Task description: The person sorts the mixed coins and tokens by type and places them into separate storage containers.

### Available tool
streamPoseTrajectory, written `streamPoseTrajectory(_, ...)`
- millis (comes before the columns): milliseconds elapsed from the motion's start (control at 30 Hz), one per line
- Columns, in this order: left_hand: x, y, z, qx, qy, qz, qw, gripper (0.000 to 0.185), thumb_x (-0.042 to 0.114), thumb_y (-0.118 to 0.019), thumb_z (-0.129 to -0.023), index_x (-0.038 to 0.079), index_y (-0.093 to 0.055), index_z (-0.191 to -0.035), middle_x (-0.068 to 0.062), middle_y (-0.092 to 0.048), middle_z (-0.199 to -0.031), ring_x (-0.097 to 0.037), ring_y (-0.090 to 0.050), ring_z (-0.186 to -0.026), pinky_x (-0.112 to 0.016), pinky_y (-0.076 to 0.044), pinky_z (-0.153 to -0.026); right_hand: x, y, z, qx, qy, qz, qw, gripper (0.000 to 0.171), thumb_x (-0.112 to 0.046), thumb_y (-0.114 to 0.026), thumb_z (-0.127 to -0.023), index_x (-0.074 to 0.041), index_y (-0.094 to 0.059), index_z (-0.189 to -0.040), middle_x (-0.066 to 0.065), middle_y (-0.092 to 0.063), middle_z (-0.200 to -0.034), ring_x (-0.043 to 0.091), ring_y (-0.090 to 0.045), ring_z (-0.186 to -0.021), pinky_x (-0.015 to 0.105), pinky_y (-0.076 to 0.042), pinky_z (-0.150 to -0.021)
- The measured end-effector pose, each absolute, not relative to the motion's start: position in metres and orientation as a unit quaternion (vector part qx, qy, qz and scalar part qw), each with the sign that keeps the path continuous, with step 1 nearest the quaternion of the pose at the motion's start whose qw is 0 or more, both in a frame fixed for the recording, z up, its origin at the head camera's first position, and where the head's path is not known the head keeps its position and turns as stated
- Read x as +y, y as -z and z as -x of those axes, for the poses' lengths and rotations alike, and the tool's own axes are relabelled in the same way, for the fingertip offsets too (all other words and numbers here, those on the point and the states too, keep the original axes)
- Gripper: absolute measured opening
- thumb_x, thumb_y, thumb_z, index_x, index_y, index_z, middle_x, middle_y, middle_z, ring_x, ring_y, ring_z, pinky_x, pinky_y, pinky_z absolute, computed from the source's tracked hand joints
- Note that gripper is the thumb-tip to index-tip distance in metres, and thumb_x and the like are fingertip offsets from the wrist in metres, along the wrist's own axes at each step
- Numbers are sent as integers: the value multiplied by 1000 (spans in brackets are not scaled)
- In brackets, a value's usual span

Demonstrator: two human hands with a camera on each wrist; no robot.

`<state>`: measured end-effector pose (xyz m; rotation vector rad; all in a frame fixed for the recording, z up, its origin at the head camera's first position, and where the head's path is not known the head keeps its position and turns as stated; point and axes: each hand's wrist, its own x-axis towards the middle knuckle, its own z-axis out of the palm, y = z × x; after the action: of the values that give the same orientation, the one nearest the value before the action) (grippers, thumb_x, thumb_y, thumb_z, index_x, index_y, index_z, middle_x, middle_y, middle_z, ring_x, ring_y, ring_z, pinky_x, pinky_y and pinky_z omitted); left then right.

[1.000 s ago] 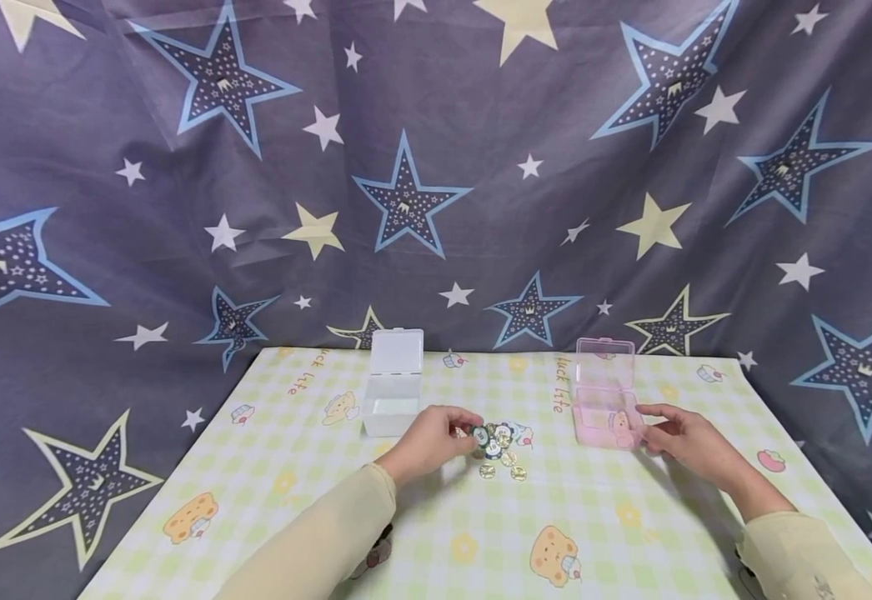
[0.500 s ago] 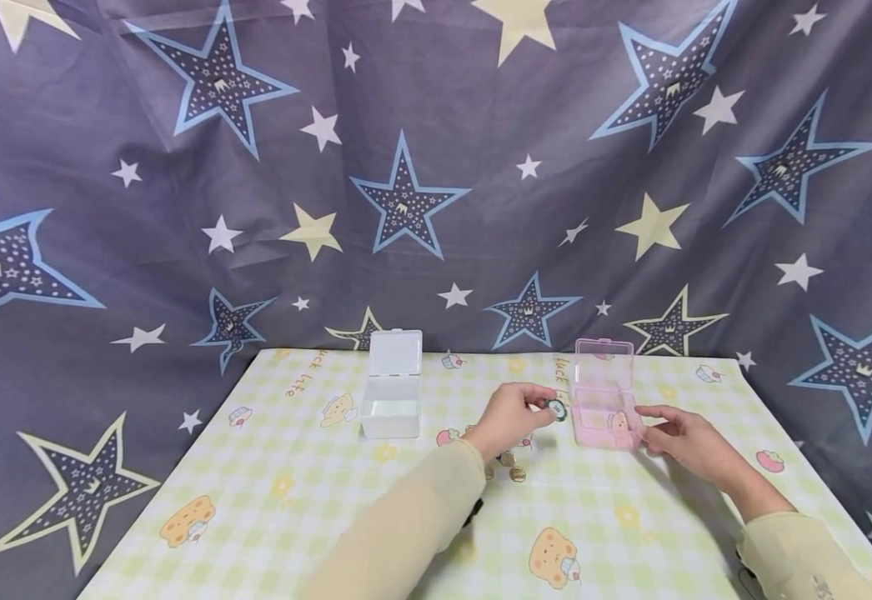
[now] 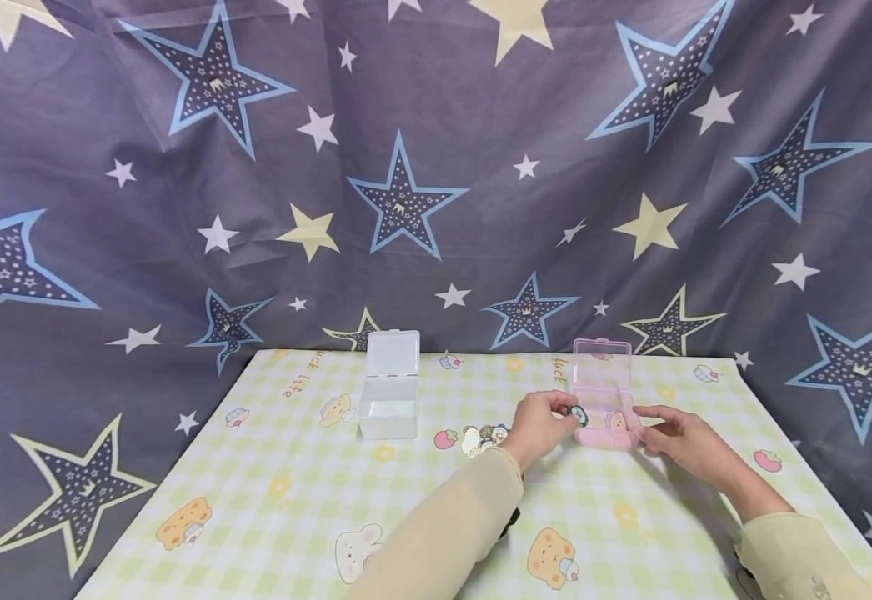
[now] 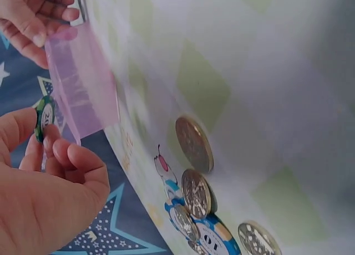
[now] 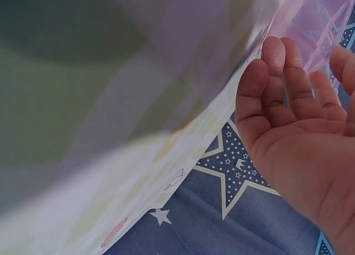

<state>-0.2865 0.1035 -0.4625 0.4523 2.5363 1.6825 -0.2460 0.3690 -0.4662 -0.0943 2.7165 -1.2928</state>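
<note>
Mid-drop, I judge: left hand (image 3: 539,425) pinches green chip (image 3: 579,416) at pink box (image 3: 603,398) right of centre, right hand (image 3: 678,435) steadying it loose-fingered; next, release inside.

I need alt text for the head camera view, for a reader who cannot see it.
A person's left hand pinches a green chip at the open pink box, which the right hand touches. Coins and chips and an open clear box sit on the checked tablecloth.
</note>
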Motion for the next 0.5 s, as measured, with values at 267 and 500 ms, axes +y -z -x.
streamPoseTrajectory(267,107,466,287,830,-540,-139,14,25,4,-79,-90,8,-82,-115,3,-75,-91,3,-55,-72,-16,-50,-74,368,465,246,902,426,35,66,55,-22,-63,-110,7,-49,-154,20,-80,-113,21,-75,-94,28,-59,-79)
streamPoseTrajectory(500,107,468,287,830,-539,-140,20,27,8,-79,-92,9,-81,-119,1,-80,-100,2,-61,-80,-17,-53,-81,368,466,245,902,426,31,67,56,-24,-64,-109,6,-49,-154,18,-80,-111,18,-74,-92,28,-58,-79)
